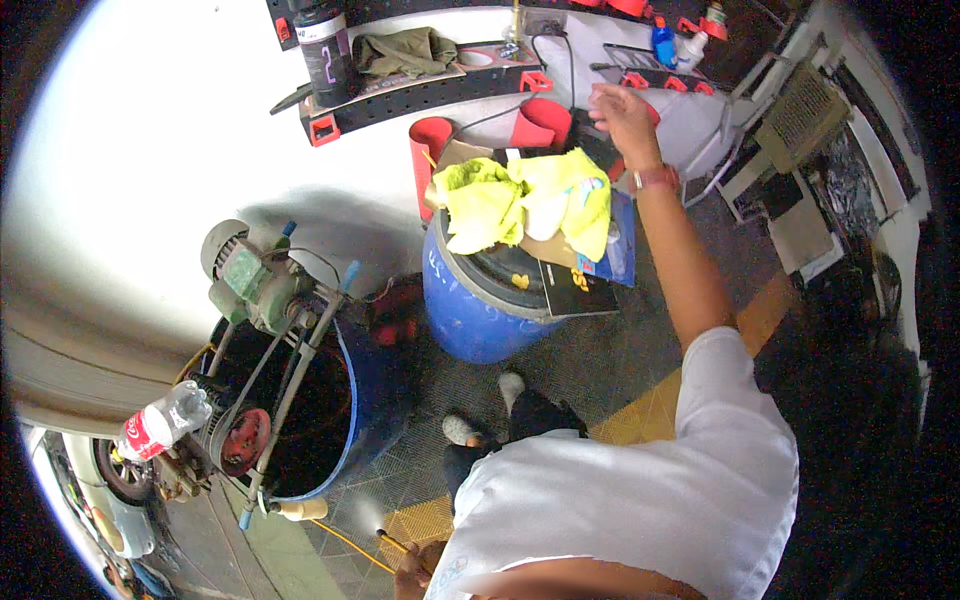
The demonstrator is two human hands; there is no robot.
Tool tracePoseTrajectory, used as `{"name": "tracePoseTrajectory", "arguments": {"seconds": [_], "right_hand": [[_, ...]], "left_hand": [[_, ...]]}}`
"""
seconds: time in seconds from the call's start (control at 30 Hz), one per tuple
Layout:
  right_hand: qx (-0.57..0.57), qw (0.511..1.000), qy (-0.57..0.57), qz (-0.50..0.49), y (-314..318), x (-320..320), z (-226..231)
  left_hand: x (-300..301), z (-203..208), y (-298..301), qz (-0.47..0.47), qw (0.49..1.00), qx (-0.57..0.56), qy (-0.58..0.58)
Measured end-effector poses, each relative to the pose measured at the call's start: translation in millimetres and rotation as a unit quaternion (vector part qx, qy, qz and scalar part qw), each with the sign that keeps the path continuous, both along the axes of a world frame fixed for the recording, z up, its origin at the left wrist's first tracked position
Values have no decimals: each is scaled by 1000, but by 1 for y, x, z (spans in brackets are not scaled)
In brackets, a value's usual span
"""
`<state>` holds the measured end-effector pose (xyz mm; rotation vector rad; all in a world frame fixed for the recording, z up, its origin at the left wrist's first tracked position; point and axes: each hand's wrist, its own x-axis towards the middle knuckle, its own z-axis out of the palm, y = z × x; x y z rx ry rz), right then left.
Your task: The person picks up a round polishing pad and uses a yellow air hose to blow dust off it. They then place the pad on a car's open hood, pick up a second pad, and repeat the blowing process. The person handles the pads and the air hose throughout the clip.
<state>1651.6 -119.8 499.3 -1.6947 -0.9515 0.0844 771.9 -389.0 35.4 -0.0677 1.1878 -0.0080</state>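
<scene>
My right arm stretches forward to the wall shelf. The right hand (627, 125) hangs in front of the shelf's lower edge, its fingers loosely apart and nothing seen in them. Low in the picture, my left hand (414, 570) is closed round a spray wand (393, 542) with a dark tip. A white mist comes out of that tip, and a thin yellow hose (352, 546) runs close by the hand. Bright yellow cloths (530, 200) lie heaped on a lidded blue barrel (480, 325), left of my right forearm, over a black booklet (577, 290) and a blue packet (618, 245).
An open blue barrel (352, 410) stands at left, a motor (250, 280) on a metal frame over it. A plastic bottle (165, 418) with a red label is on the frame. The black shelf (415, 98) carries a dark bottle (324, 55) and olive cloth (405, 50).
</scene>
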Motion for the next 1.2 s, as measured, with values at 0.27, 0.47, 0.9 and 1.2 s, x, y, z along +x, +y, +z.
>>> {"name": "tracePoseTrajectory", "arguments": {"seconds": [0.27,0.47,0.9,1.2], "right_hand": [[-151,949,-226,-160,149,200,-19],[-286,916,-281,-20,210,270,-30],[-15,999,34,27,-23,165,-61],[11,999,30,7,-141,78,-131]], "left_hand": [[52,25,-4,58,997,10,42],[78,44,-10,86,994,13,72],[114,75,23,115,991,27,67],[121,80,45,117,990,27,70]]}}
